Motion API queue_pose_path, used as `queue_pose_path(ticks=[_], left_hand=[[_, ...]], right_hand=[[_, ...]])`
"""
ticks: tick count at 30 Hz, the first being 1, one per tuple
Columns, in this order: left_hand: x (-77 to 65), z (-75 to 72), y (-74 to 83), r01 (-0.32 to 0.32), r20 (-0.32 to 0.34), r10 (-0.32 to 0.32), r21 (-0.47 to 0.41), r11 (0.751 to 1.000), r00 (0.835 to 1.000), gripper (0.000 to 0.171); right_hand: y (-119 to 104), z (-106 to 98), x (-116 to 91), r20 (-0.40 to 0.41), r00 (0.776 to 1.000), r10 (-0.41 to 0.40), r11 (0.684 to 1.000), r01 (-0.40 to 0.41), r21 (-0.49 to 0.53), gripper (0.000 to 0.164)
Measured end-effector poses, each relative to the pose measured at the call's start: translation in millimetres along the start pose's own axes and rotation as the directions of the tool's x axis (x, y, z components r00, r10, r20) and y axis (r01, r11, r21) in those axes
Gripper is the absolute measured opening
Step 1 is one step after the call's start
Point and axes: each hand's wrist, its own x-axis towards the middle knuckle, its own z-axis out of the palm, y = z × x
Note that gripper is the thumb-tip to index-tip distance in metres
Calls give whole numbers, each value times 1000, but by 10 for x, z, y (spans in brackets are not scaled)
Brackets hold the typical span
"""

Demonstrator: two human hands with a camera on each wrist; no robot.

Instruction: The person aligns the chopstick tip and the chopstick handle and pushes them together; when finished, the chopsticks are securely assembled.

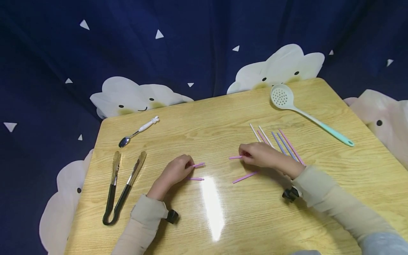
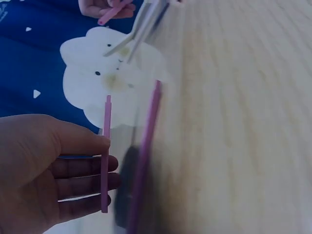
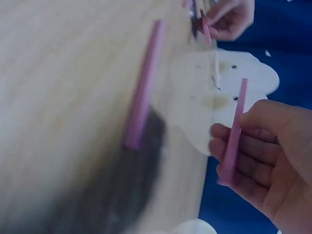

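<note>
Between thumb and fingers, my left hand (image 1: 175,171) pinches a short pink stick (image 2: 105,183) with a narrower tip. A second pink stick (image 1: 196,179) lies on the table just beside that hand, its other end hidden by it in the head view. Opposite, my right hand (image 1: 261,154) pinches another pink stick (image 3: 236,131), one end pointing toward the left hand. Below it, a further pink stick (image 1: 244,177) rests slantwise on the table. The two held sticks are apart, with a gap between them.
White sticks (image 1: 255,132), blue sticks (image 1: 279,142) and pink sticks (image 1: 291,146) lie behind the right forearm. Black-handled tongs (image 1: 110,202) and a spoon (image 1: 124,142) lie on the left. A perforated skimmer (image 1: 282,96) is at the back right. A dark blue curtain (image 1: 204,46) hangs behind.
</note>
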Motion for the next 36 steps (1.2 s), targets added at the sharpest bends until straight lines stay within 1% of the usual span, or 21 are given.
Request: queue_pose_path(ticks=[3, 6, 10, 12, 15, 17, 22, 25, 29, 33, 36], left_hand=[[2, -68, 34, 3, -28, -4, -34, 999, 1000, 4], [6, -135, 70, -6, -70, 1, -63, 998, 998, 3], [10, -211, 110, -49, -141, 34, -104, 993, 989, 3], [9, -249, 131, -82, -191, 56, -133, 988, 980, 3], [10, -309, 174, -142, -272, 95, -161, 977, 958, 4], [10, -352, 213, -169, -308, 109, -177, 970, 945, 5], [5, -443, 319, -189, -352, 111, -197, 962, 929, 9], [1, -472, 380, -214, -388, 123, -200, 956, 913, 10], [6, -491, 454, -253, -437, 144, -203, 946, 888, 9], [13, -514, 507, -284, -468, 154, -222, 933, 870, 7], [28, -525, 546, -311, -488, 165, -235, 921, 857, 7]], right_hand=[[51, -84, 5, -34, 999, 26, 996, -23, 89, 8], [79, -169, 6, -61, 996, 67, 982, -55, 182, 8], [84, -264, 0, -105, 990, 90, 966, -62, 251, 9], [75, -300, 0, -129, 988, 87, 962, -50, 268, 10], [65, -331, -1, -154, 984, 89, 956, -41, 290, 11], [53, -344, 0, -165, 983, 84, 951, -30, 306, 12], [5, -381, 11, -196, 977, 84, 943, -15, 332, 12], [-36, -403, 27, -220, 972, 83, 947, -8, 322, 9], [-90, -434, 47, -257, 965, 54, 953, 27, 301, 8], [-153, -475, 65, -282, 959, 33, 958, 49, 281, 8], [-192, -504, 79, -286, 958, 27, 959, 56, 278, 8]])
